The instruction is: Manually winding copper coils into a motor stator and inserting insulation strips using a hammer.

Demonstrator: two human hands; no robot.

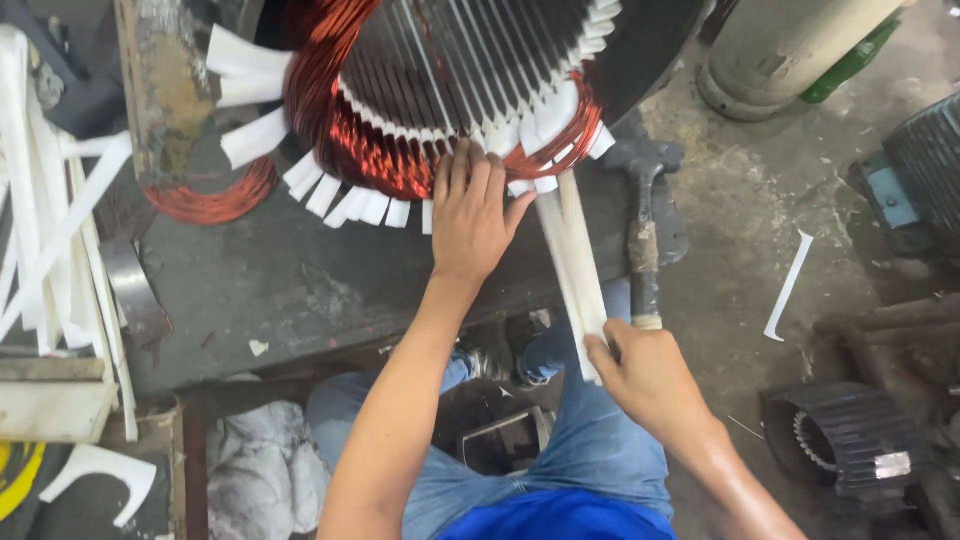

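**Stator winding, wedge stick at the lower slots: risks noted**

Left hand (472, 215) lies flat, fingers together and extended, pressing on the copper coil (400, 165) at the lower rim of the stator (480, 60); it grips nothing. Right hand (645, 375) is closed around the near end of a long pale stick (572, 255), whose far end meets the winding just beside the left thumb. The stator stands at the far edge of the dark workbench (290, 280); the stick runs out over the bench's near edge, toward the person's lap.

White insulation strips (345, 200) fan out of the slots below the coil. A hammer (643, 225) lies on the bench near its right edge, just beside the stick, head toward the stator. More loose strips (50, 230) are piled at the left edge.

Judged risks:
- Stick tip could skid off the coil and scrape the wire enamel, if it is pushed at a slant.
- Left fingers sit close to the tip; a slip could jab them.
- Slot paper could crease or tear under side load.
- Pressing unevenly could let strands spring out of the bundle.
- Hammer near the right edge could be knocked off by the right forearm.
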